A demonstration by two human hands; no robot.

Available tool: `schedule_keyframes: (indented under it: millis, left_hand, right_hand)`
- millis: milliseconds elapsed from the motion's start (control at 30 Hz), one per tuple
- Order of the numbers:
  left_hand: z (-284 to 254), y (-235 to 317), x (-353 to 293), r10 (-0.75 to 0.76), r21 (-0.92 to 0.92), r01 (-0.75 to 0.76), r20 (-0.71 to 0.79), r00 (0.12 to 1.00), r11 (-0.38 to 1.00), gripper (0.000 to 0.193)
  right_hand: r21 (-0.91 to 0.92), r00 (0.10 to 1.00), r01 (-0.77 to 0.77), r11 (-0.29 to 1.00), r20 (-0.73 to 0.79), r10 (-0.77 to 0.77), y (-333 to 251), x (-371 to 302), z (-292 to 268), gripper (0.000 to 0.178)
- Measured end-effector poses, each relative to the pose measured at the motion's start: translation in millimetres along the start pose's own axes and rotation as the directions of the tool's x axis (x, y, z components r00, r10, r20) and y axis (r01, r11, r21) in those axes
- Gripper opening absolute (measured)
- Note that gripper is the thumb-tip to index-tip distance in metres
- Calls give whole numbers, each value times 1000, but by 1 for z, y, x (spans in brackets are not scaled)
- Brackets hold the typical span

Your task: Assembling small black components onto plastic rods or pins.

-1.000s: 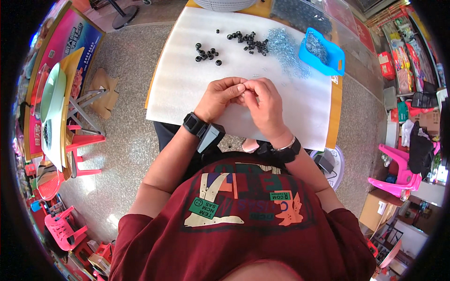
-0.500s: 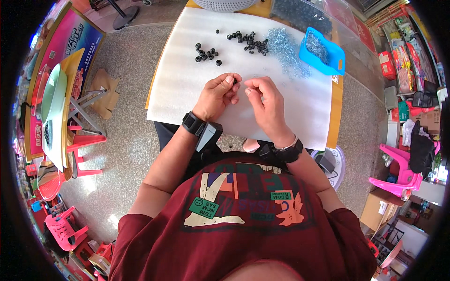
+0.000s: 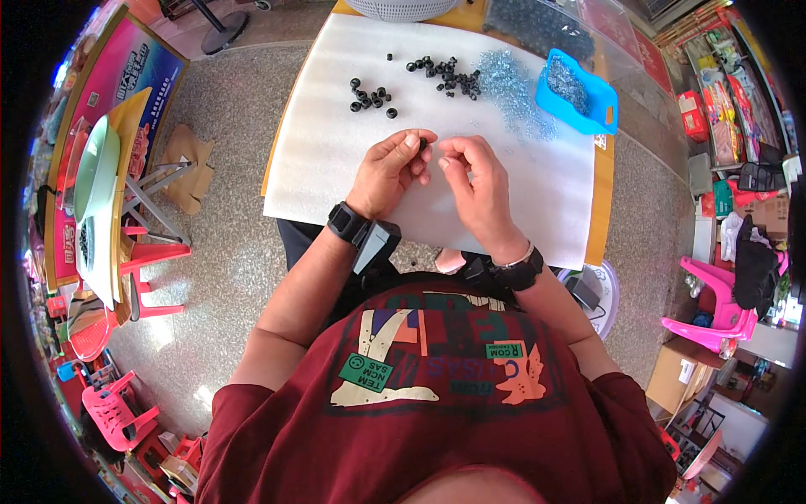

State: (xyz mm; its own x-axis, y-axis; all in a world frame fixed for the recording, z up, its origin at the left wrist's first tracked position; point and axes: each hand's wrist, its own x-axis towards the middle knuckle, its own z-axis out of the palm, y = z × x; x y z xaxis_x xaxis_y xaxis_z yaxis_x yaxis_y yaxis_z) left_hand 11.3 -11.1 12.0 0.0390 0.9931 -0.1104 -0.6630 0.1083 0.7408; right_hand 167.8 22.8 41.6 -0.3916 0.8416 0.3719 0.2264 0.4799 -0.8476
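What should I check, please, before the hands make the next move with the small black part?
1. Left hand pinches the small black part at the fingertips: ok.
2. Right hand holds a metal piece: cannot tell, too small.
3. Black parts lie on the white foam sheet, ahead of the hands: ok.
4. Metal pieces in the blue scoop: ok.
5. Sheet under the hands bare: ok.

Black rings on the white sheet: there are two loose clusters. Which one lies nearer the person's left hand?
The smaller cluster, at the sheet's left, lies nearer the left hand; the larger cluster sits beside the silvery pile.
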Motion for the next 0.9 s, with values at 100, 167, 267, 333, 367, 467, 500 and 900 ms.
schedule_keyframes:
  millis: [100,167,267,333,367,467,500,900]
  left_hand:
    - [-3,1,0,-24,24,23,54,998,999,26]
    - [0,1,-1,-42,58,41,23,999,997,25]
    - [-6,-7,1,-14,116,14,-3,1000,993,29]
    - [0,-5,2,-21,119,20,8,1000,993,32]
    - [1,-3,0,-25,116,23,16,1000,993,35]
    - [2,-2,0,-22,35,21,53,998,999,40]
    - [5,1,0,-27,2,27,41,999,1000,40]
    - [2,2,-2,-66,8,65,16,998,998,27]
  right_hand:
    - [-46,995,97,994,6,-97,-4,3,1,19]
    - [-116,984,178,977,28,-176,-5,9,3,21]
    - [-202,969,247,948,43,-243,2,10,4,22]
    - [-190,970,242,951,51,-237,-1,14,-3,20]
    - [-150,976,219,964,48,-214,-4,18,-7,18]
    - [-67,994,95,993,-44,-98,-2,42,-31,15]
    - [-58,992,67,996,-101,-72,-4,61,-44,15]
    - [-104,973,-96,990,-220,71,36,160,-108,24]
